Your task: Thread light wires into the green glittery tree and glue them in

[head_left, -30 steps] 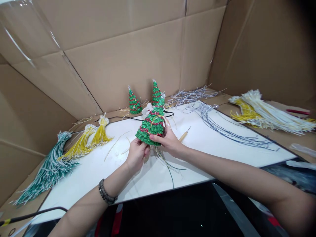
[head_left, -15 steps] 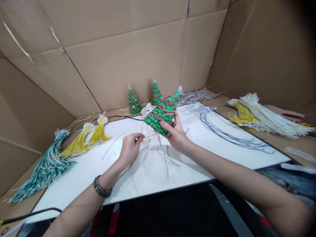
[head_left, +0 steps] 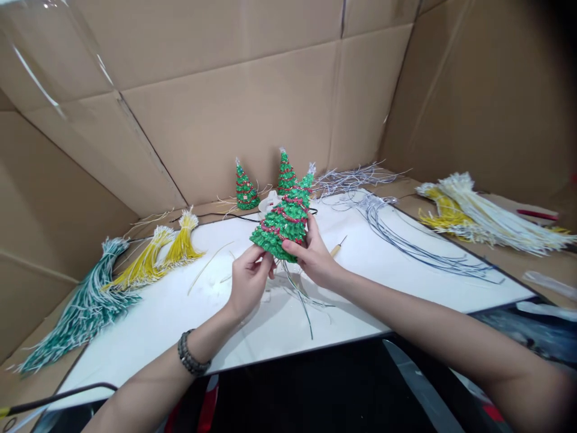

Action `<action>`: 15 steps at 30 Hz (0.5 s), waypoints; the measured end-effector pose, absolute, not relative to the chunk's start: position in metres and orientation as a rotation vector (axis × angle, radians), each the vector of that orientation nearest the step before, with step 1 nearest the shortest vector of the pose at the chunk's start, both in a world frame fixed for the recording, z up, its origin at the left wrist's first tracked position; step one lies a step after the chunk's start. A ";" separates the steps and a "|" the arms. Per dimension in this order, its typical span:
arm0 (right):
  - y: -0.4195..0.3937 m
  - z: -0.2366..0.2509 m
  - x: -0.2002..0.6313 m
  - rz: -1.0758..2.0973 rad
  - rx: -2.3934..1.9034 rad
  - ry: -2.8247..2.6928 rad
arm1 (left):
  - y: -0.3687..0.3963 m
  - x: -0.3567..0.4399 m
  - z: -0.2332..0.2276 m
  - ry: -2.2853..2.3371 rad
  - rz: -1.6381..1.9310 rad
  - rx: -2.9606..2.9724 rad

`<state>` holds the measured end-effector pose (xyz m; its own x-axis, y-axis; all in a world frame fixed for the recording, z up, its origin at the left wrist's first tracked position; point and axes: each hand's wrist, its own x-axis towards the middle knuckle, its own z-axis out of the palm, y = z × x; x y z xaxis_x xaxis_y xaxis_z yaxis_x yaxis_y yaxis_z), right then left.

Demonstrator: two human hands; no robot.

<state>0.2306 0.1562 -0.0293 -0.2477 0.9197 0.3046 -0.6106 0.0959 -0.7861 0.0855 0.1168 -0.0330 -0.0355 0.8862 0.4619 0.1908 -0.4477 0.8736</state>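
Observation:
My right hand (head_left: pixel 313 252) is closed round the right side of a small green Christmas tree ornament (head_left: pixel 282 225), thumb on its front. The tree has red garlands and a clear glittery top, and leans to the right above the white board. At its lower left edge, the fingers of my left hand (head_left: pixel 252 279) are pinched together against the underside. What they grip there is hidden. Thin green and pale wires (head_left: pixel 302 294) hang from beneath the tree between both hands. Just beyond my right hand lies an awl (head_left: pixel 336 249) with a wooden handle.
Two similar trees (head_left: pixel 246 189) stand at the back by the cardboard wall (head_left: pixel 225 120). Bundles of green wires (head_left: pixel 85 313) and yellow wires (head_left: pixel 139 258) lie left; white and yellow bundles (head_left: pixel 491 210) lie right. Loose dark wires (head_left: pixel 415 246) spread over the white board (head_left: pixel 148 343).
The tree has come lower and to the left, turning more upright. My left hand has moved up from the loose wire to the tree's base. The awl now shows beside my right hand.

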 end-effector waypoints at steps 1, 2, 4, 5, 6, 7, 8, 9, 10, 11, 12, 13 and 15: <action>0.154 -0.030 0.229 1.508 -0.407 -1.062 | 0.116 0.091 -0.034 1.072 1.541 1.470; 0.153 -0.031 0.228 1.505 -0.415 -1.083 | 0.116 0.095 -0.034 1.015 1.553 1.294; 0.150 -0.032 0.226 1.491 -0.430 -1.137 | 0.117 0.100 -0.033 0.943 1.550 1.026; 0.149 -0.032 0.225 1.471 -0.434 -1.165 | 0.117 0.101 -0.032 0.926 1.541 0.937; 0.148 -0.032 0.224 1.446 -0.436 -1.192 | 0.118 0.102 -0.030 0.918 1.528 0.873; 0.148 -0.032 0.223 1.420 -0.436 -1.218 | 0.118 0.101 -0.028 0.914 1.511 0.830; 0.148 -0.032 0.223 1.403 -0.431 -1.249 | 0.118 0.100 -0.027 0.914 1.491 0.797; 0.147 -0.032 0.224 1.399 -0.423 -1.287 | 0.118 0.098 -0.026 0.917 1.464 0.764; 0.147 -0.031 0.225 1.405 -0.411 -1.334 | 0.118 0.096 -0.026 0.921 1.429 0.731; 0.147 -0.031 0.226 1.418 -0.396 -1.387 | 0.118 0.094 -0.026 0.925 1.389 0.699; 0.147 -0.030 0.228 1.426 -0.375 -1.444 | 0.119 0.092 -0.027 0.933 1.351 0.667; 0.148 -0.030 0.231 1.427 -0.347 -1.504 | 0.119 0.089 -0.028 0.942 1.324 0.633; 0.151 -0.028 0.237 1.399 -0.284 -1.626 | 0.121 0.084 -0.028 0.955 1.312 0.574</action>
